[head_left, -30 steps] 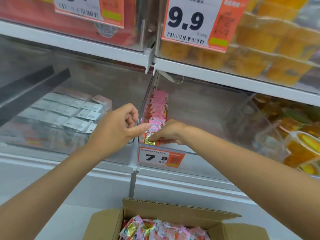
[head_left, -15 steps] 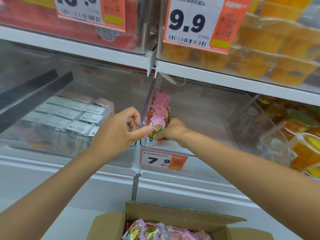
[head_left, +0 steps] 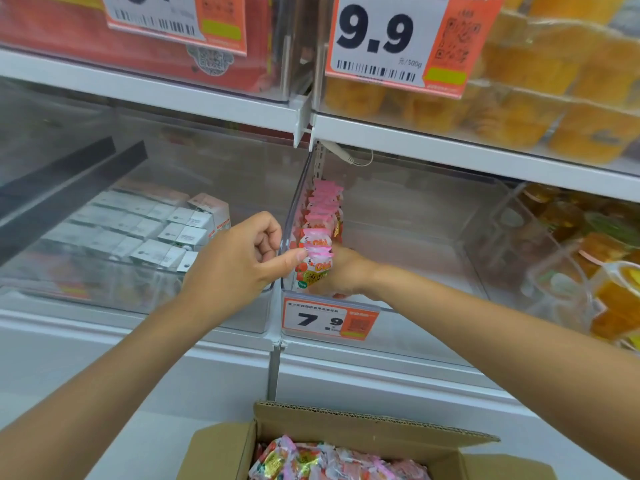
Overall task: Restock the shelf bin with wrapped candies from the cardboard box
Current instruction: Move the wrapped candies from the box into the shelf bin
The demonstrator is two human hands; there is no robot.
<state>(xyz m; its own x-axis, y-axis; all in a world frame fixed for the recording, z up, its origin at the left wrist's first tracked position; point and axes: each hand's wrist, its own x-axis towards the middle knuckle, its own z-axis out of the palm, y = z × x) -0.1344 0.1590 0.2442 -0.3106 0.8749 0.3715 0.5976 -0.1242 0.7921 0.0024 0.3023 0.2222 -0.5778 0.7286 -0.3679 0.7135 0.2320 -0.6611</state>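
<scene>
Mostly white wrapped candy (head_left: pixel 316 264), pink-sealed top, red print.

White metal shelves (head_left: pixel 450 144), orange price tags (head_left: pixel 377 32), orange jelly cups (head_left: pixel 554 67) upper right, small white boxes (head_left: pixel 156 230) left

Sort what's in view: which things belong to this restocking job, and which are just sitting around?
Job: pink wrapped candies, clear plastic shelf bin, brown cardboard box, left hand, right hand.
Lying about: small white cartons, orange plastic cups, orange-and-white 9.9 price tag.
</scene>
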